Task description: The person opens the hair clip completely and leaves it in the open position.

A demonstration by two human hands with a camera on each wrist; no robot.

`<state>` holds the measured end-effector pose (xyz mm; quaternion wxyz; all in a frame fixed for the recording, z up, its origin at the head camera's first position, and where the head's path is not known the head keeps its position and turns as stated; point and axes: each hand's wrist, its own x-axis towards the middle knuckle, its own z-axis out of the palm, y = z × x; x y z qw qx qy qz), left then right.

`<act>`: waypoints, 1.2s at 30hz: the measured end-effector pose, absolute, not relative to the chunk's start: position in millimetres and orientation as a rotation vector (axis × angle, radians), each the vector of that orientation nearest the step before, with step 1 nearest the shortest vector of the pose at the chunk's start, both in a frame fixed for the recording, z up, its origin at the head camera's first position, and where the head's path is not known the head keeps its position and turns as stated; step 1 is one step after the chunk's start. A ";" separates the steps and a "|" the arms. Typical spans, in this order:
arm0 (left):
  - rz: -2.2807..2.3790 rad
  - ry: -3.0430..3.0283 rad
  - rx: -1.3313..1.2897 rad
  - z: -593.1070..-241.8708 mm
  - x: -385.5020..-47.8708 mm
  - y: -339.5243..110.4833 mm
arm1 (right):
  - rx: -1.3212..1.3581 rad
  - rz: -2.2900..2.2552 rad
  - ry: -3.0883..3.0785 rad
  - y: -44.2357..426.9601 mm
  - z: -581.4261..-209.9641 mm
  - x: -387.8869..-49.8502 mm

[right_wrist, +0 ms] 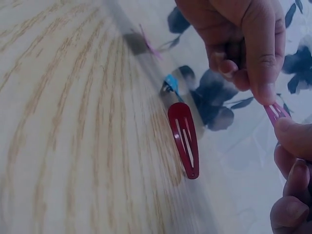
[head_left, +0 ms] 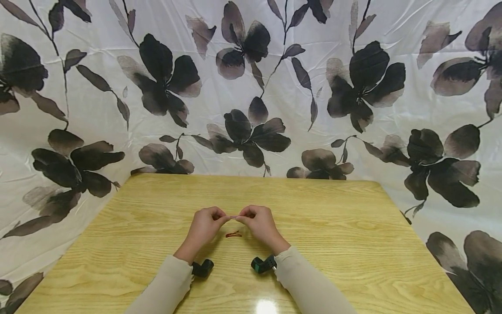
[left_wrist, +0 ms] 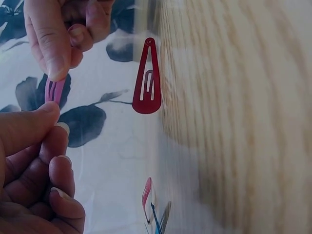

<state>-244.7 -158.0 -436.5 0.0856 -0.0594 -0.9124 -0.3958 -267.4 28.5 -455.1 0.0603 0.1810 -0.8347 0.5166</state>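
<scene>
A small pink snap hair clip [head_left: 233, 217] is stretched between my two hands above the table. My left hand [head_left: 206, 224] pinches one end between thumb and forefinger. The other end is pinched by my right hand [head_left: 259, 223]. Both wrist views show the pink hair clip [left_wrist: 54, 91] with its slots, its ends covered by fingertips. On the tabletop just below the hands lies a red snap hair clip [right_wrist: 180, 111], which appears small in the head view. Neither hand touches that red one.
Past the red clip, the left wrist view shows another pink piece [left_wrist: 147, 192] and a thin blue piece [left_wrist: 156, 219], both blurred. A light wood table [head_left: 333, 226] spreads under the arms. Floral cloth [head_left: 259, 100] hangs behind and at both sides.
</scene>
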 end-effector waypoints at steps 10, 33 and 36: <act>-1.133 -2.715 -0.220 -440.0 -244.1 -154.4 | 0.520 1.540 -2.532 28.4 -455.2 -267.2; -1.081 -2.779 -0.317 -441.2 -246.8 -159.7 | 0.579 1.512 -2.589 29.9 -463.0 -271.6; -1.045 -2.804 -0.340 -441.8 -247.3 -160.6 | 0.596 1.493 -2.613 30.9 -465.1 -272.6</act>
